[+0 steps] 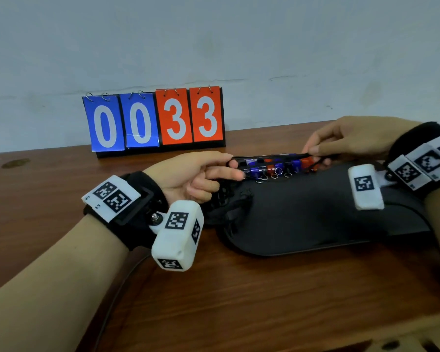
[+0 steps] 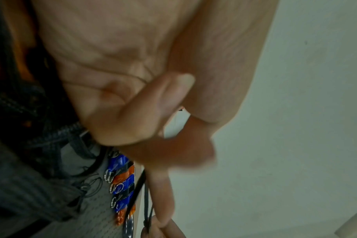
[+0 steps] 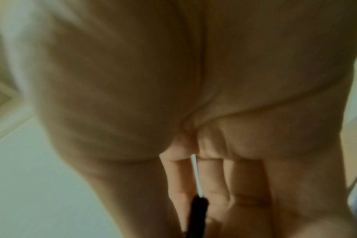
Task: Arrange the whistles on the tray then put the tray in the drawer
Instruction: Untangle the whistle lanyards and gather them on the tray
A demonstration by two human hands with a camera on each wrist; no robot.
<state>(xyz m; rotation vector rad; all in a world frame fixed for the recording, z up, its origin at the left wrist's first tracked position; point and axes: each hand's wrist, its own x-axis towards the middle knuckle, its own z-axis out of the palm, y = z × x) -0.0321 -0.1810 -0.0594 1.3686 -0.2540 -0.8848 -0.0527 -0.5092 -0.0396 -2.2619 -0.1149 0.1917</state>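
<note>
A thin black tray (image 1: 269, 157), seen nearly edge-on, is held above a black bag. Several blue, orange and black whistles (image 1: 277, 167) with metal key rings lie in a row on it. My left hand (image 1: 233, 166) grips the tray's left end, thumb on top and fingers beneath. My right hand (image 1: 315, 157) pinches the right end. In the left wrist view the whistles (image 2: 122, 182) line up along the tray's black rim (image 2: 140, 182) over its grey mesh floor (image 2: 96, 212). The right wrist view shows my palm and the tray's dark edge (image 3: 198, 214) between the fingers.
A black padded bag (image 1: 302, 212) with straps lies on the brown wooden table (image 1: 239, 301) under the tray. A flip scoreboard (image 1: 153, 120) reading 0033 stands at the back against the wall. A pale wooden edge (image 1: 404, 336) shows at the bottom right.
</note>
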